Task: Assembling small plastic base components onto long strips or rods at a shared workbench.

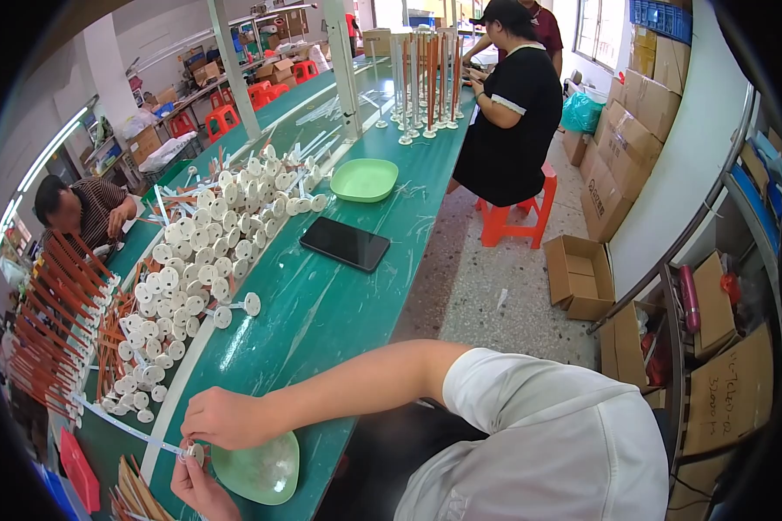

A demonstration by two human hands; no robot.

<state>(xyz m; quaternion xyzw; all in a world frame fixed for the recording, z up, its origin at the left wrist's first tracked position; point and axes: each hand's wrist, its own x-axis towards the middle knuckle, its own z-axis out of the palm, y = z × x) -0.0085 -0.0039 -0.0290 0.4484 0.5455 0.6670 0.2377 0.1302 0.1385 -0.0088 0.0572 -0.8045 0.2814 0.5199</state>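
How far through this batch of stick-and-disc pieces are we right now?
Done: a rack of orange sticks on white disc bases stands at the bench's left. In hand: the right hand and left hand pinch one small white disc on a thin clear rod. Left: a large heap of loose white discs remains.

A black phone (345,243) lies flat on the green counter (321,321), near a light green tray (365,180) further along. At the far end stand upright orange rods on white bases (426,87). A person in black sits on an orange stool (517,217) beside the counter. Open cardboard boxes (582,276) rest on the speckled floor (487,286), with more stacked against the wall (639,113)
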